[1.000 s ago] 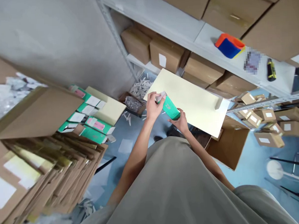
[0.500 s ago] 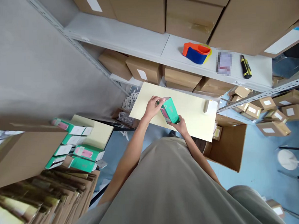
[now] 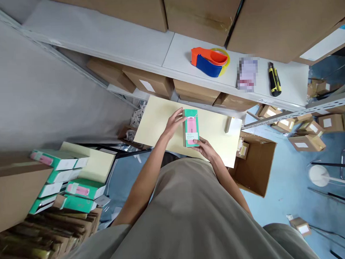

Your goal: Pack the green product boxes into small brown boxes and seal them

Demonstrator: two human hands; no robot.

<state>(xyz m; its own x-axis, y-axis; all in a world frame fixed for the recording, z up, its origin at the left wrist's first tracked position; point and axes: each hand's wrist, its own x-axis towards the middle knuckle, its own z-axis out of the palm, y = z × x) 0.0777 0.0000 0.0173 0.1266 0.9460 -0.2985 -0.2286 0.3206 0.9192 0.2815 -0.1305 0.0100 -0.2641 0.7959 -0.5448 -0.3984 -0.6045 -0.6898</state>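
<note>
Your grip is on the green box: your right hand grasps its lower end, thumb on the pink-printed face, while your left hand has its fingers against the upper left edge. Whether those fingers pinch or merely rest, you can't tell from here. The box sits above the desk, near the middle of its near edge.

What could go wrong is a slip: if the right thumb eases while the left fingers only steady the side, the box could tip and drop over that near edge. A careless swing to the right could also knock the white box standing near the desk's right edge.

As for containers, the open carton beyond the desk's right edge holds small parcels, bunched toward its desk-side end. Well left of the desk, more green boxes are piled together. Your held box shows its printed face — its contents are hidden.
</note>
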